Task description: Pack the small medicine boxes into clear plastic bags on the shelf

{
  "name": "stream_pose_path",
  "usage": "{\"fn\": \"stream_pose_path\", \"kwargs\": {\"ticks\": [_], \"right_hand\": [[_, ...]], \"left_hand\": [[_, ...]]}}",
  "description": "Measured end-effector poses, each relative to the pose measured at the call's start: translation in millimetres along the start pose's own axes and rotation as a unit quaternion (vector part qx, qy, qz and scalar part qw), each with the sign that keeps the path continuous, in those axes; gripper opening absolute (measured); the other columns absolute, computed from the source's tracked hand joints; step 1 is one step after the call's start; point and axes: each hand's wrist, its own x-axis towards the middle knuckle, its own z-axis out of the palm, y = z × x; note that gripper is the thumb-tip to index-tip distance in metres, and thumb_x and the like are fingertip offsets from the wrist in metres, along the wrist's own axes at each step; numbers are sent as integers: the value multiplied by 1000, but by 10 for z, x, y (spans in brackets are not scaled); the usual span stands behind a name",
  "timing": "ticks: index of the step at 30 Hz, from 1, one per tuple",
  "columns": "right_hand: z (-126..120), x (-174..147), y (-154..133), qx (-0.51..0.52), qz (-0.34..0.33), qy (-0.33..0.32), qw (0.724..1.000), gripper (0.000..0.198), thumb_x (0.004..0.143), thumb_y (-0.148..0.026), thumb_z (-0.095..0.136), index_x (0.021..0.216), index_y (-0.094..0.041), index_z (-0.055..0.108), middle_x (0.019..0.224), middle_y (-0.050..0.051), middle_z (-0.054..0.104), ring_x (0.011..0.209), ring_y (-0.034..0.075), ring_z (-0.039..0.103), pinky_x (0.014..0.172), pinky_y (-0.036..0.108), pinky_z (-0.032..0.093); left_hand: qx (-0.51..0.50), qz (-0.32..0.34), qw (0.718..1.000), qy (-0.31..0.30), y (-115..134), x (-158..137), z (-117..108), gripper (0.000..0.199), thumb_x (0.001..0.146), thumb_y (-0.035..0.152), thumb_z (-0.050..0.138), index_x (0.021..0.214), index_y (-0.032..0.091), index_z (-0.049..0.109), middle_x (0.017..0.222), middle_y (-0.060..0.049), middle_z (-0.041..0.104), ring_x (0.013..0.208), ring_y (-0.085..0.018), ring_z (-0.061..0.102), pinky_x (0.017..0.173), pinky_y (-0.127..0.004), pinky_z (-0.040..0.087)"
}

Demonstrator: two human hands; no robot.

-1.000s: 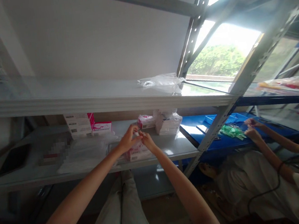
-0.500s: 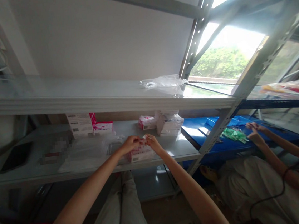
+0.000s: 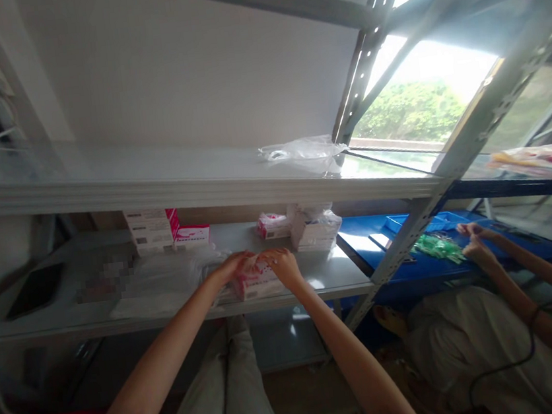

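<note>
A pink-and-white box [image 3: 259, 286] rests near the front edge of the grey shelf, directly below my hands. Clear plastic film [image 3: 256, 264], apparently a bag around the box, stretches over its top. My left hand [image 3: 235, 265] grips this film at the left with curled fingers. On the right, my right hand [image 3: 282, 264] is closed on the film too, its fingers bent over the box's top. The fingertips are small and partly hidden. Left of the box lie flat clear plastic bags [image 3: 158, 283].
Stacked boxes [image 3: 150, 231] stand at the back left, and plastic-wrapped boxes [image 3: 314, 226] at the back right. A dark tablet [image 3: 36, 289] lies far left. Overhead runs an upper shelf [image 3: 193, 176]. Right of a metal post, a co-worker's hands [image 3: 474, 241] are near green packets [image 3: 437, 248].
My hands have gone from pinching close together above the box to a slightly wider grip, with film spread between them. My right hand has turned over, knuckles up.
</note>
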Motion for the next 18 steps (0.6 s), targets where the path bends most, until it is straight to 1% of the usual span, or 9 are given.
{"fn": "stream_pose_path", "kwargs": {"ticks": [2,4,5,6,9,12,14,16,18], "right_hand": [[79,-10,-14,-20,29,64,997,19,85,-17,55,97,-24,68,91,4,73,84,22,64,87,35,42],[154,-15,-38,-34,46,110,992,14,85,-18,56,95,-22,65,86,4,72,81,22,62,87,36,41],[186,-16,-53,-39,46,121,991,10,85,-19,57,90,-22,65,83,4,71,80,21,62,89,37,40],[212,-18,-68,-44,43,127,990,7,85,-20,57,85,-22,64,81,3,71,79,21,62,92,38,39],[255,-37,-94,-51,43,145,987,11,85,-25,60,74,-23,61,75,2,70,73,20,62,100,40,33],[253,-113,-41,-47,69,177,981,18,86,-33,60,70,-24,61,73,2,71,70,19,62,102,41,30],[251,-221,45,-50,115,214,969,22,87,-38,56,71,-24,61,75,3,72,70,19,62,103,43,28],[276,-379,149,-63,173,252,950,26,89,-42,52,73,-24,62,78,4,73,72,20,62,104,45,25],[338,-551,241,-71,217,276,934,29,89,-45,49,75,-24,62,78,5,73,73,21,62,104,47,23]], "left_hand": [[-51,-11,998,-30,0,-6,-2,25,72,34,63,83,13,71,74,-6,72,71,-19,66,72,-32,53],[-99,-21,994,-45,-28,-19,5,28,67,33,67,87,14,73,79,-5,73,74,-19,67,75,-33,53],[-108,-25,993,-33,-50,-26,13,28,66,32,68,86,14,73,80,-6,74,75,-20,67,75,-34,53],[-99,-29,995,-7,-76,-33,23,26,66,32,68,84,14,73,80,-6,74,75,-20,67,75,-34,53],[-22,-34,994,97,-164,-71,51,17,71,27,64,76,14,73,79,-8,74,75,-21,67,75,-34,52],[52,0,983,178,-237,-185,31,18,77,24,58,77,14,73,83,-9,74,78,-21,66,77,-34,52],[110,38,971,207,-272,-317,-26,21,81,27,56,80,16,73,86,-8,73,82,-21,66,79,-34,51],[192,65,956,213,-306,-472,-98,23,84,30,55,81,19,74,89,-7,73,85,-22,65,82,-36,50],[275,74,934,215,-354,-615,-148,23,86,31,54,82,21,75,91,-7,72,88,-23,64,83,-37,49]]}}
